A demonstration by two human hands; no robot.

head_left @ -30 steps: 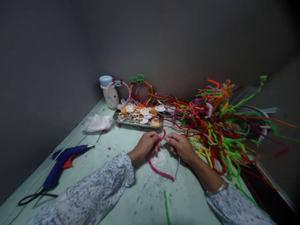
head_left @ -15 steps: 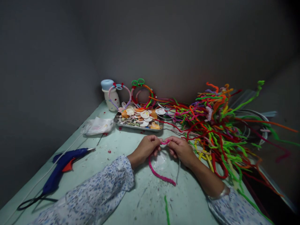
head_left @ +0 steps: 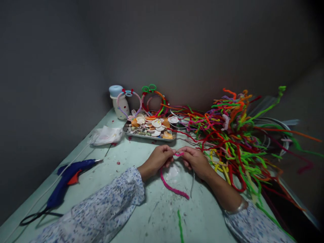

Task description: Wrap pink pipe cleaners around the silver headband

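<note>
At the centre, the upper part of a curved, fuzzy magenta strip (head_left: 174, 191) is partly covered by the left hand (head_left: 160, 158) and right hand (head_left: 194, 162). A thin, fuzzy green stem (head_left: 180, 226) is cut off by the bottom edge. At far right, a fuzzy dark-magenta stem (head_left: 305, 167) is blurred.

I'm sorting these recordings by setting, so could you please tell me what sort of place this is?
It is probably a small craft workspace, judging by what looks like a blue glue gun, the metal tray of shells and the heap of colourful fuzzy stems.
</note>
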